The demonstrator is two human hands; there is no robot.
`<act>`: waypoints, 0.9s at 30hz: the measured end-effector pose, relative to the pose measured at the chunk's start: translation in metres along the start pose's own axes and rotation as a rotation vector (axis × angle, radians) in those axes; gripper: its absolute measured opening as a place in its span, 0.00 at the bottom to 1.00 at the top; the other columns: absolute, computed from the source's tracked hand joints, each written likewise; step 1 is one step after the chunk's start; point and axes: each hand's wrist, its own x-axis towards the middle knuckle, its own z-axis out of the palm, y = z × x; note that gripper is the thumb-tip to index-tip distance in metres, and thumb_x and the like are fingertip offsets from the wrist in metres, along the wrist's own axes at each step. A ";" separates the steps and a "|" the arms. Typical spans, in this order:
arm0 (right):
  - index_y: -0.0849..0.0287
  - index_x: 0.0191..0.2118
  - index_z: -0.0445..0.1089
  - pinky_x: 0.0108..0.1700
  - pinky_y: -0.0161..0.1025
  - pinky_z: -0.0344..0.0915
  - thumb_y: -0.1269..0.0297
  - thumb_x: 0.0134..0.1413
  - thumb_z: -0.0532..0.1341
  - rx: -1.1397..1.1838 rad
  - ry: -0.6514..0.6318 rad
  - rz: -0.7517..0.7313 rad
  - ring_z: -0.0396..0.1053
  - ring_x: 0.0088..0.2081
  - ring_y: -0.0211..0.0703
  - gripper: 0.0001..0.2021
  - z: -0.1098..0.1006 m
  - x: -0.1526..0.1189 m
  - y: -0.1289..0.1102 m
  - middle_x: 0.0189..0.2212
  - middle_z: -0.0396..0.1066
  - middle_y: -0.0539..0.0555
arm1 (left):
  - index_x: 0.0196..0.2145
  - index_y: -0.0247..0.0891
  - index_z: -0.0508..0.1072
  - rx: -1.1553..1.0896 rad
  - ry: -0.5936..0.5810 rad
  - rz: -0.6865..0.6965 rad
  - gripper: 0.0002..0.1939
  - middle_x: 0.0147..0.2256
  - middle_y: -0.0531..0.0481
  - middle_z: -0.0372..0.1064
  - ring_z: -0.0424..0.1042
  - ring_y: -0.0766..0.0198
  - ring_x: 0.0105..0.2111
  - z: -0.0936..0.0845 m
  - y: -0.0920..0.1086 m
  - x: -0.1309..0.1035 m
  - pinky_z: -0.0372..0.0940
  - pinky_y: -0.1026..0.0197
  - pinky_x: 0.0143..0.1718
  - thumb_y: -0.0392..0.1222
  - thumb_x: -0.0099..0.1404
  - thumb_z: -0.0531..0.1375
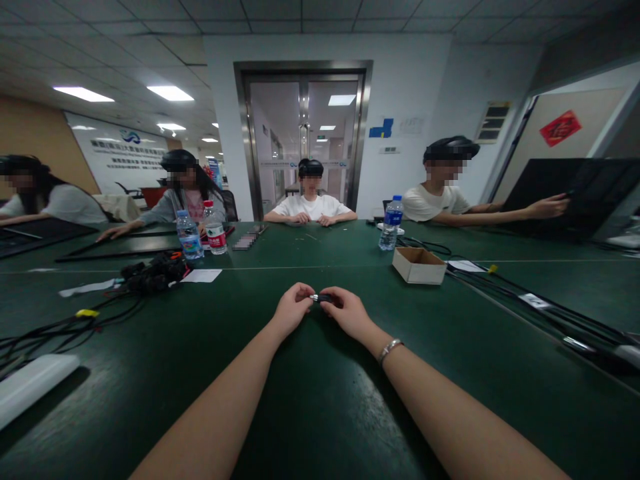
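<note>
A small dark cylindrical object (325, 298) with a silvery tip lies level between my two hands, just above the green table (320, 373). My right hand (349, 313) pinches its dark end between thumb and fingers. At the silvery end, the thumb and fingertips of my left hand (293, 310) are closed on the tip. A metal bracelet (390, 351) circles my right wrist. What exactly the small object is cannot be made out.
An open cardboard box (419, 273) and a water bottle (391, 223) stand ahead right. Black cables (540, 307) run along the right; more cables (155, 272), two bottles and a white device (37, 383) are left. Several people sit around the table.
</note>
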 end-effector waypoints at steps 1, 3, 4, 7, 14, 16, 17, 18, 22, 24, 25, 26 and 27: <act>0.60 0.42 0.71 0.34 0.36 0.65 0.66 0.48 0.60 0.000 0.000 0.006 0.66 0.29 0.37 0.13 0.000 0.000 0.000 0.29 0.71 0.51 | 0.33 0.37 0.68 -0.012 0.003 -0.004 0.07 0.34 0.50 0.66 0.67 0.67 0.33 0.000 -0.001 0.001 0.63 0.67 0.29 0.34 0.54 0.58; 0.60 0.42 0.71 0.34 0.36 0.65 0.66 0.49 0.60 -0.002 -0.001 0.012 0.67 0.29 0.37 0.13 0.000 0.000 -0.001 0.30 0.71 0.51 | 0.35 0.38 0.68 -0.049 0.028 -0.021 0.07 0.35 0.49 0.66 0.67 0.66 0.33 0.000 -0.004 0.003 0.63 0.67 0.28 0.38 0.57 0.58; 0.59 0.42 0.71 0.34 0.36 0.65 0.66 0.49 0.60 -0.003 -0.002 0.010 0.67 0.29 0.37 0.13 -0.001 0.000 -0.002 0.30 0.71 0.51 | 0.36 0.38 0.68 -0.065 0.045 -0.038 0.08 0.35 0.49 0.66 0.68 0.66 0.32 0.001 -0.005 0.004 0.63 0.67 0.27 0.41 0.58 0.58; 0.59 0.42 0.71 0.34 0.36 0.65 0.66 0.49 0.60 -0.006 -0.003 0.001 0.67 0.29 0.37 0.13 -0.001 0.000 -0.002 0.29 0.71 0.51 | 0.32 0.36 0.68 -0.069 0.078 -0.092 0.11 0.30 0.50 0.66 0.67 0.68 0.28 0.001 -0.006 0.006 0.62 0.66 0.27 0.47 0.59 0.58; 0.59 0.42 0.71 0.34 0.36 0.65 0.66 0.49 0.60 -0.003 -0.002 -0.003 0.66 0.29 0.37 0.13 0.001 0.001 0.004 0.29 0.71 0.51 | 0.30 0.33 0.69 -0.045 0.023 -0.087 0.10 0.25 0.53 0.65 0.65 0.69 0.25 0.000 -0.002 0.003 0.61 0.65 0.28 0.44 0.57 0.60; 0.59 0.42 0.71 0.34 0.36 0.65 0.66 0.49 0.60 0.006 -0.002 -0.005 0.66 0.29 0.37 0.13 0.001 0.002 0.007 0.29 0.71 0.51 | 0.32 0.34 0.70 -0.047 0.019 -0.072 0.07 0.27 0.51 0.66 0.66 0.69 0.27 0.000 -0.002 0.003 0.62 0.65 0.29 0.41 0.57 0.60; 0.59 0.42 0.71 0.34 0.36 0.65 0.65 0.48 0.60 0.008 -0.001 -0.007 0.67 0.29 0.37 0.13 0.001 0.002 0.008 0.29 0.71 0.51 | 0.32 0.34 0.70 -0.046 0.022 -0.063 0.07 0.29 0.51 0.67 0.67 0.68 0.29 0.000 -0.003 0.003 0.63 0.65 0.30 0.40 0.57 0.60; 0.59 0.42 0.71 0.34 0.36 0.65 0.65 0.48 0.60 0.009 -0.002 -0.008 0.67 0.29 0.37 0.13 0.001 0.002 0.009 0.29 0.71 0.51 | 0.33 0.34 0.70 -0.044 0.024 -0.053 0.07 0.30 0.50 0.67 0.67 0.68 0.30 0.000 -0.003 0.003 0.63 0.65 0.31 0.39 0.56 0.61; 0.59 0.42 0.71 0.33 0.36 0.65 0.65 0.49 0.60 0.004 0.003 -0.019 0.67 0.29 0.37 0.13 0.002 0.003 0.011 0.29 0.71 0.51 | 0.33 0.35 0.71 -0.045 0.017 -0.025 0.07 0.33 0.48 0.68 0.68 0.66 0.33 -0.001 -0.003 0.003 0.65 0.64 0.33 0.37 0.54 0.62; 0.59 0.42 0.71 0.33 0.35 0.65 0.65 0.48 0.60 0.009 0.005 -0.018 0.67 0.29 0.37 0.13 0.003 0.003 0.011 0.29 0.71 0.51 | 0.33 0.35 0.71 -0.047 0.011 -0.025 0.07 0.34 0.48 0.69 0.69 0.65 0.34 -0.001 -0.002 0.001 0.65 0.64 0.34 0.35 0.54 0.61; 0.59 0.42 0.71 0.33 0.35 0.65 0.65 0.48 0.60 0.013 0.006 -0.015 0.67 0.29 0.37 0.13 0.003 0.003 0.011 0.29 0.71 0.51 | 0.33 0.35 0.71 -0.052 0.012 -0.027 0.07 0.35 0.47 0.69 0.69 0.65 0.34 -0.001 -0.001 0.001 0.66 0.64 0.35 0.34 0.54 0.61; 0.59 0.42 0.71 0.33 0.35 0.65 0.65 0.48 0.61 0.017 0.006 -0.013 0.67 0.29 0.37 0.13 0.003 0.003 0.011 0.29 0.71 0.51 | 0.34 0.35 0.71 -0.059 0.014 -0.028 0.08 0.35 0.47 0.70 0.69 0.65 0.35 -0.002 0.000 0.000 0.66 0.63 0.36 0.32 0.54 0.61; 0.59 0.42 0.71 0.33 0.35 0.65 0.65 0.48 0.60 0.021 0.008 -0.013 0.67 0.29 0.37 0.13 0.003 0.003 0.011 0.29 0.71 0.51 | 0.34 0.35 0.72 -0.065 0.012 -0.028 0.09 0.36 0.47 0.70 0.69 0.65 0.35 -0.002 0.000 -0.001 0.66 0.62 0.37 0.31 0.53 0.60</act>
